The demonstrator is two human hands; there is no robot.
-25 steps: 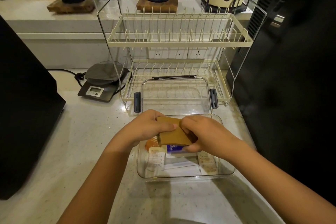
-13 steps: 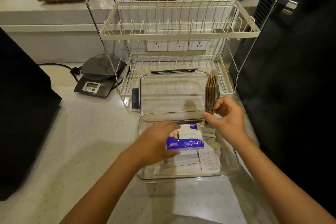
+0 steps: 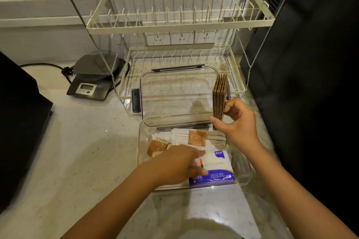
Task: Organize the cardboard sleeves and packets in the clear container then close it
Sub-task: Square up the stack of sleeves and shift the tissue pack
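Note:
The clear container point(image 3: 247, 177) stands open on the counter in front of me. Its clear lid point(image 3: 177, 93) leans back against the dish rack. My right hand point(image 3: 236, 122) holds a stack of brown cardboard sleeves point(image 3: 220, 96) upright on edge above the container's far right corner. My left hand point(image 3: 180, 161) reaches into the container and grips a white and purple tissue pack point(image 3: 215, 168) near the front. Orange sugar packets point(image 3: 196, 137) and white packets lie flat further back in the container.
A cream two-tier dish rack point(image 3: 178, 25) stands right behind the container. A grey kitchen scale point(image 3: 95, 81) sits to the left of the rack. Black appliances flank the counter at left point(image 3: 17, 118) and right point(image 3: 310, 83).
My right hand lifted the cardboard sleeves out and stood them upright at the far right corner. My left hand took the tissue pack and drew it toward the container's front.

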